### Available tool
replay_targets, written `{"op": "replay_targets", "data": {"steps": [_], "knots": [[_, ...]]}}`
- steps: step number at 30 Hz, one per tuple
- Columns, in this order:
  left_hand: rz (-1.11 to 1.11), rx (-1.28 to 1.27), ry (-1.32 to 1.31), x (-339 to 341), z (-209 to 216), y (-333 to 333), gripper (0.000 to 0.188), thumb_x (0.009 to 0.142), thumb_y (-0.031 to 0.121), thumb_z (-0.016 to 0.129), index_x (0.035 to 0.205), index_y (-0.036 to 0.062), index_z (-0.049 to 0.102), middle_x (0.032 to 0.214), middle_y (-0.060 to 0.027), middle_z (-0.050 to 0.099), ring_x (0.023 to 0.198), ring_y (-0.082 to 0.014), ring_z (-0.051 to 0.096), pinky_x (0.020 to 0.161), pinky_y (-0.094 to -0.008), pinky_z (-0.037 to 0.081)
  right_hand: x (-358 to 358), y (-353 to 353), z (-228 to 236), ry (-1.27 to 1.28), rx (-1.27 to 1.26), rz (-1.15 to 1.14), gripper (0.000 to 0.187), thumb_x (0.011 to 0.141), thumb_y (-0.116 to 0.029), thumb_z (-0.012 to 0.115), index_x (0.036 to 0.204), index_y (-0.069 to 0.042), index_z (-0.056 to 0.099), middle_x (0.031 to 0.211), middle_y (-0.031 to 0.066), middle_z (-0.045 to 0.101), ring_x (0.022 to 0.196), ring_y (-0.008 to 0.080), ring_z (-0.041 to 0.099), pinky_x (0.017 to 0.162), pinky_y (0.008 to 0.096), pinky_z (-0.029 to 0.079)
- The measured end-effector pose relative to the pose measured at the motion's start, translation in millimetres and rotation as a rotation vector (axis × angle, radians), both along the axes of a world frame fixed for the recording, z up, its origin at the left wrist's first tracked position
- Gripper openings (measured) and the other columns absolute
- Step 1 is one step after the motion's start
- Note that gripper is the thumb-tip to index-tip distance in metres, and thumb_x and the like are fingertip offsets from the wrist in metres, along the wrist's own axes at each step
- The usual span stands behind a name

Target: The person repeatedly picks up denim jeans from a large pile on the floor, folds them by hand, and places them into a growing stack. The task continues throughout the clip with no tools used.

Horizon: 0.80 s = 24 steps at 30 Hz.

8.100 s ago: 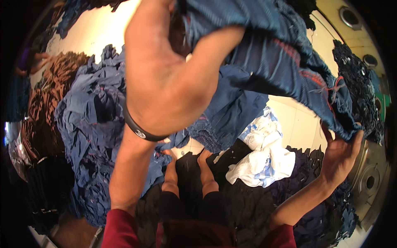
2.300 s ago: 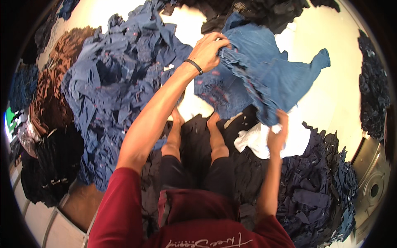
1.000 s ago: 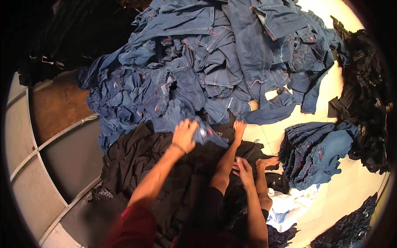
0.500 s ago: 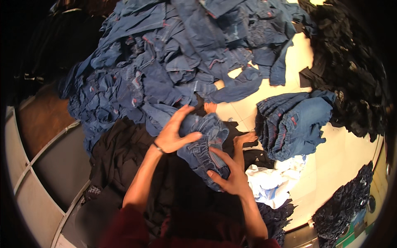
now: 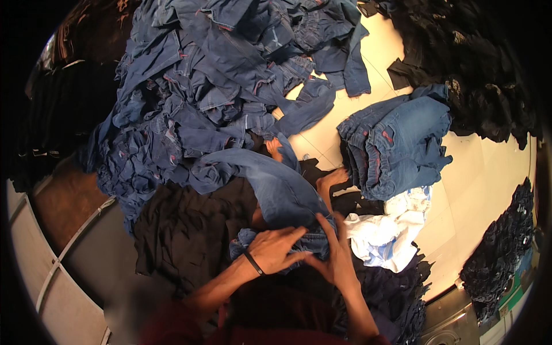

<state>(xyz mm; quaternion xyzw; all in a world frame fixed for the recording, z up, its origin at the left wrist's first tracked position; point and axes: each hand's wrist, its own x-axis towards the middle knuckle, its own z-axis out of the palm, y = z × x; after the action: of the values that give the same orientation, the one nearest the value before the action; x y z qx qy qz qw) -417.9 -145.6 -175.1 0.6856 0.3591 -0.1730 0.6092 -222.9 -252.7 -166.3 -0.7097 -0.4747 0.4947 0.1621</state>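
Looking down in the head view, I find bare pale floor at right of centre, bordered by a dark heap of clothes at upper right and a folded blue stack; a big blue heap fills the upper left. The blue garment lies at lower centre, its near end under my fingers. My left hand and right hand touch it, thumbs spread from fingers; whether either pinches cloth, I cannot tell.

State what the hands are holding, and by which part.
The left hand and right hand both touch the bunched near end of a long blue denim garment; whether either is gripping it cannot be told.
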Motion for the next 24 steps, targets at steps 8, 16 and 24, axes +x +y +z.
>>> {"op": "replay_targets", "data": {"steps": [8,16,24], "knots": [[-0.073,0.443,0.633,-88.1,-38.7,-38.4,0.060,0.073,0.005,0.075,0.131,0.0184,0.062,0.127,-0.0089,0.059,0.124,-0.0382,0.057,0.101,-0.0561,0.046,10.7,-84.3,19.6,0.141,-0.234,-0.217,0.041,0.077,0.002,0.069,0.117,-0.002,0.068,0.096,0.0217,0.072,0.093,0.0423,0.072,0.079,0.0445,0.057],[1.000,0.248,-0.020,-41.4,18.9,-13.2,0.059,0.083,-0.008,0.049,0.140,0.0039,0.052,0.130,-0.0108,0.058,0.114,-0.0146,0.061,0.094,-0.0303,0.054,49.9,-77.4,35.7,0.253,-0.212,-0.537,0.057,0.082,0.007,0.059,0.137,-0.008,0.064,0.125,0.0162,0.065,0.111,0.0356,0.067,0.085,0.0463,0.058],[0.328,0.364,-0.673,216.5,133.2,109.3,0.063,0.081,0.004,0.084,0.137,-0.0041,0.054,0.133,-0.0099,0.052,0.124,-0.0200,0.058,0.106,-0.0323,0.046,224.4,-58.9,132.5,0.073,0.463,-1.375,0.038,0.083,0.004,0.053,0.117,0.006,0.069,0.114,0.0112,0.068,0.102,0.0197,0.067,0.085,0.0320,0.058]]}}
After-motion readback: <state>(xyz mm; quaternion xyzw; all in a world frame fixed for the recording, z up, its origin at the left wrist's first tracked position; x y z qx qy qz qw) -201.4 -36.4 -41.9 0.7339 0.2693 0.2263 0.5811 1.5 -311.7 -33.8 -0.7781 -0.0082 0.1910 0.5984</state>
